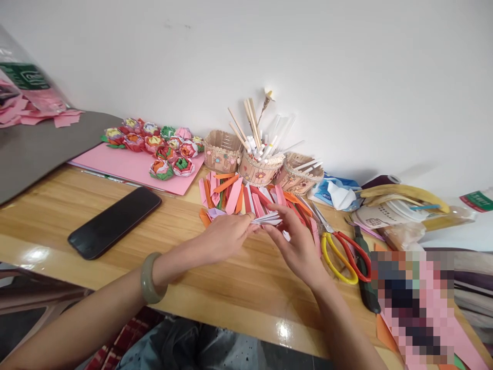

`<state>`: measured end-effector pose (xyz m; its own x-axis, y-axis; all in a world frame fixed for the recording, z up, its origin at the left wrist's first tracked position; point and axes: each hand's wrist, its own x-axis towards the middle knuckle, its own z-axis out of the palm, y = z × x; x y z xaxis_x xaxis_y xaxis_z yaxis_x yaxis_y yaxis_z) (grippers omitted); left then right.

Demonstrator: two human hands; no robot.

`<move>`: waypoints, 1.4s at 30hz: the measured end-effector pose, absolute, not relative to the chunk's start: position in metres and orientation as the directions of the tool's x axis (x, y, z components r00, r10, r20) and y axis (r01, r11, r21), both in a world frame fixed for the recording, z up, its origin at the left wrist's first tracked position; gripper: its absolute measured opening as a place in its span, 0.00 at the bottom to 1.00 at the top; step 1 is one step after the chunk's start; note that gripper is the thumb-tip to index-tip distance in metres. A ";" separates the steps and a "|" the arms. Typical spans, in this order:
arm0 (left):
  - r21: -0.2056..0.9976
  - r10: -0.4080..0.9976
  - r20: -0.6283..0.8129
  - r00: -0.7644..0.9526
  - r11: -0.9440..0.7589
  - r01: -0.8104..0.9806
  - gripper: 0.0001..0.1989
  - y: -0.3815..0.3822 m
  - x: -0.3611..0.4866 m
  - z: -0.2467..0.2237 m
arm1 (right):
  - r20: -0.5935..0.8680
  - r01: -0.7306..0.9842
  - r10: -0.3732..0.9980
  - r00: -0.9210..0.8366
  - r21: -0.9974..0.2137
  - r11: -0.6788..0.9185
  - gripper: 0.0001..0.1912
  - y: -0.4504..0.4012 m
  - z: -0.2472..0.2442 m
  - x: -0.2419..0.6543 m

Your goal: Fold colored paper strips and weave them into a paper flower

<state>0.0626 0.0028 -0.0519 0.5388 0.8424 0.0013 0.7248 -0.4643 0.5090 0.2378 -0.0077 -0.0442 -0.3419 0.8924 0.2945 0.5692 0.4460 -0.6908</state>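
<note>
Between my two hands are white folded paper pieces (267, 220), held just above the table's front half. My left hand (227, 234), with a bangle on the wrist, pinches their left end. At their right end, my right hand (290, 239) grips them between thumb and fingers. Just behind my hands lies a spread of folded paper strips (233, 195) in pink, orange, red and white. Scissors (339, 252) with yellow and red handles rest to the right of my right hand.
Paper flowers (154, 144) sit on a pink sheet (181, 182) at back left. A black phone (115, 222) lies left. Decorated baskets (260, 169) stand against the wall, the middle one full of sticks. A tissue pack (335, 192), cup (379, 213) and banana (404, 194) are at right.
</note>
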 end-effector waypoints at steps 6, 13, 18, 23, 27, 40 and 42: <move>0.685 0.850 -0.001 0.526 -0.383 0.620 0.19 -0.002 0.066 -0.051 | 0.106 0.315 0.970 -0.217 -0.933 0.172 0.16 -0.010 -0.040 0.234; 0.611 0.844 -0.013 0.536 -0.417 0.673 0.21 -0.004 0.067 -0.056 | 0.023 0.081 0.977 -0.214 -0.996 0.041 0.15 -0.009 -0.048 0.227; 0.506 0.877 0.050 0.478 -0.435 0.745 0.21 -0.006 0.068 -0.056 | -0.022 0.025 0.987 -0.160 -1.000 -0.018 0.11 -0.009 -0.047 0.225; 0.484 0.887 0.136 0.441 -0.448 0.752 0.21 -0.009 0.069 -0.056 | 0.051 0.082 0.991 -0.121 -0.995 0.061 0.13 -0.011 -0.052 0.225; 0.465 0.883 0.168 0.438 -0.463 0.755 0.20 -0.009 0.071 -0.058 | 0.138 0.236 0.985 -0.108 -0.959 0.160 0.14 -0.014 -0.057 0.225; 0.785 0.845 0.032 0.534 -0.352 0.510 0.16 -0.005 0.069 -0.056 | -0.023 -0.079 0.931 -0.365 -0.995 -0.056 0.10 -0.002 -0.057 0.236; 0.864 0.824 0.002 0.567 -0.287 0.413 0.16 -0.003 0.069 -0.056 | -0.019 -0.106 0.922 -0.386 -0.992 -0.065 0.09 0.000 -0.059 0.236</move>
